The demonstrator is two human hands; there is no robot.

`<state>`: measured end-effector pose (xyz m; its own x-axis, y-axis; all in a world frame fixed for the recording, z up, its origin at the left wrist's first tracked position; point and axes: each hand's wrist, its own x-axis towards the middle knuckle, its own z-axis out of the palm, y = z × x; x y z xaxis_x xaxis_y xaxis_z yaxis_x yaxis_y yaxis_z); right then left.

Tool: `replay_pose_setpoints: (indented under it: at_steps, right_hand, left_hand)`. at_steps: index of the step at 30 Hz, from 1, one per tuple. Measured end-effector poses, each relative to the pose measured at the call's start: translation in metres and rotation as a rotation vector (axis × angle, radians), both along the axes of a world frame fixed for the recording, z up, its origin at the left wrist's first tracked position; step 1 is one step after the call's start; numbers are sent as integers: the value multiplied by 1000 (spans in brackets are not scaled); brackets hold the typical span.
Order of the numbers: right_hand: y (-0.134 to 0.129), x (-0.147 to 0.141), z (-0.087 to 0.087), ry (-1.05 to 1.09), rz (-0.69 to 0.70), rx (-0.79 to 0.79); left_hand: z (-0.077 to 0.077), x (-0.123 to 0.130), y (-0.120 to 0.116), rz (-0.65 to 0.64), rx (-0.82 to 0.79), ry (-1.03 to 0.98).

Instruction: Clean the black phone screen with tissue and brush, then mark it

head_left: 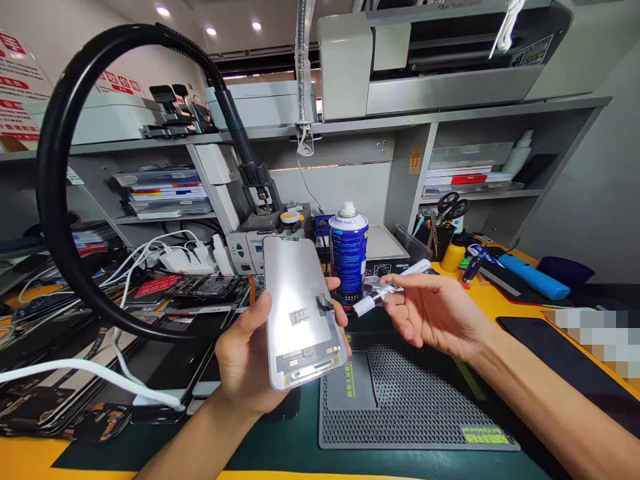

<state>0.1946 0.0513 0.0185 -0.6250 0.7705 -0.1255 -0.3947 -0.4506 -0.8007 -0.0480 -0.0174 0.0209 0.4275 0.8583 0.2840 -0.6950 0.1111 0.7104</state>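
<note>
A phone screen panel (295,287), its silvery back and flex cable facing me, is gripped in my left hand (247,357), thumb on the left edge and fingertips on the right. My right hand (435,313) is to the right, above a grey perforated mat (410,407). Between its thumb and fingers it holds a white marker (369,304), white end pointing left toward the panel, not touching it. Behind the two hands a blue spray can (349,253) stands upright.
Phone parts (200,290) and white cables (75,367) crowd the left. A black hose (50,200) arches over them. Scissors (450,210), a yellow bottle (453,253) and a blue tube (535,275) lie back right. A dark phone (565,360) is beside my right forearm.
</note>
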Motion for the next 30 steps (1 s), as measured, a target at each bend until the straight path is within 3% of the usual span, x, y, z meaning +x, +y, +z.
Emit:
replay_pose_setpoints:
  at_steps: [6,8,14,20,24,30]
  right_hand:
    - [-7,-12,-6,-355,-409,434]
    - [-7,-14,-7,-374,-508,499]
    - [-2,-12,-5,-98,-365,173]
    - [4,4,2,5,-256,-11]
    - [7,11,4,22,-206,-7]
    - [7,6,1,-13,-356,70]
  left_hand:
    - [0,1,1,17,4,-6]
    - [1,1,1,13,1,-1]
    - [1,2,0,25,2,17]
    - [1,2,-2,41,-18,23]
    - [1,4,-2,77,-23,17]
    - [2,7,-2,86,-24,40]
